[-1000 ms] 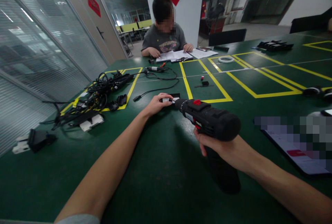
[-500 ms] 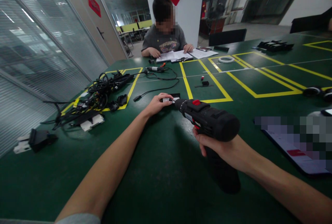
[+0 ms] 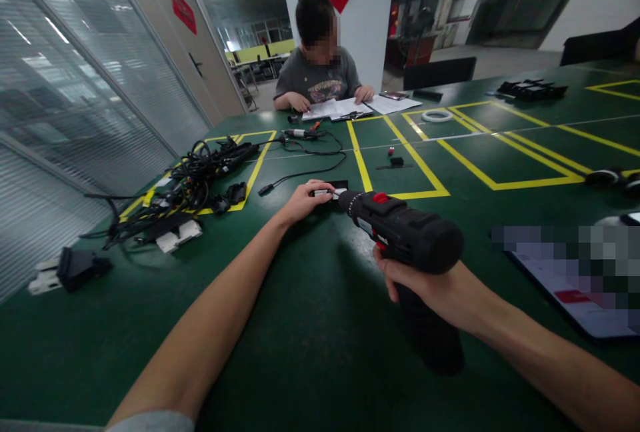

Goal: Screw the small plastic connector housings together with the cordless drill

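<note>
My right hand (image 3: 420, 279) is wrapped round the grip of a black cordless drill (image 3: 410, 225) with red details. The drill points to the left, and its tip meets a small black and silver part (image 3: 341, 187) on the green table (image 3: 300, 352). My left hand (image 3: 307, 200) is closed on that part from the left, with the fingers over its top. The fingers and the drill chuck hide much of the part, so I cannot tell its kind.
Tangled black cables (image 3: 200, 179) lie to the left, near a black and white bracket (image 3: 70, 271). Across the table a person (image 3: 320, 65) sits over papers (image 3: 340, 109). A tape roll (image 3: 437, 115) lies farther back, and a tablet-like device (image 3: 575, 285) is at right.
</note>
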The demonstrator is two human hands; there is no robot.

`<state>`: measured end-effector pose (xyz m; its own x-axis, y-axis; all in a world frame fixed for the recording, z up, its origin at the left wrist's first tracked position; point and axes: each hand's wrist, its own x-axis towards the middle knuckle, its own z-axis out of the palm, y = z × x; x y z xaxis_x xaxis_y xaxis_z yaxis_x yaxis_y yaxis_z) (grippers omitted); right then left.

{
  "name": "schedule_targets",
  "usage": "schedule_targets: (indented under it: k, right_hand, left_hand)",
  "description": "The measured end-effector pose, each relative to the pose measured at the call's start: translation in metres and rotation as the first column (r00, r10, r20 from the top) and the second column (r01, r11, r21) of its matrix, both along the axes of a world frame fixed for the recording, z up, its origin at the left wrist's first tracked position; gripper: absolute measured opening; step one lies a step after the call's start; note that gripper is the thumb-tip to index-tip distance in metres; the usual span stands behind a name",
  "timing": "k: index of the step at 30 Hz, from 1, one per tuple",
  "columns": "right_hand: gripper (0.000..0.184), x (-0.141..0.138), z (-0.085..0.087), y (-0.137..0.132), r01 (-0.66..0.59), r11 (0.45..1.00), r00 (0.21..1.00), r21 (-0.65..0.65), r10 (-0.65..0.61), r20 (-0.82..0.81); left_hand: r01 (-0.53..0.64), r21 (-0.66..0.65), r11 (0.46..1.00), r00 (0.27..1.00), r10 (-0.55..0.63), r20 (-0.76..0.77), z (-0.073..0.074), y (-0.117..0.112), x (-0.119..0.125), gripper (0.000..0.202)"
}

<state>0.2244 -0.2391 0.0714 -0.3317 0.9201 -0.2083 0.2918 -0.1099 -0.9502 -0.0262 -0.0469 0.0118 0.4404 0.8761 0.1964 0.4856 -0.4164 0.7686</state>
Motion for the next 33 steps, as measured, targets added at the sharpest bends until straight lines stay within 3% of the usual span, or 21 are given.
schedule_targets:
  k: [18, 33]
  right_hand:
    - [0.022, 0.0, 0.0, -0.0004, -0.025, 1.0, 0.998, -0.001, 0.025, -0.052]
    - [0.021, 0.0005, 0.0032, -0.0008, -0.03, 1.0, 1.0, -0.005, 0.03, -0.003]
  left_hand:
    - [0.033, -0.012, 0.999, 0.999, -0.033, 0.024, -0.0038, 0.0045, -0.0031, 0.035]
    - [0.039, 0.003, 0.999, 0.999, -0.039, 0.03, -0.0069, 0.0077, -0.0043, 0.032]
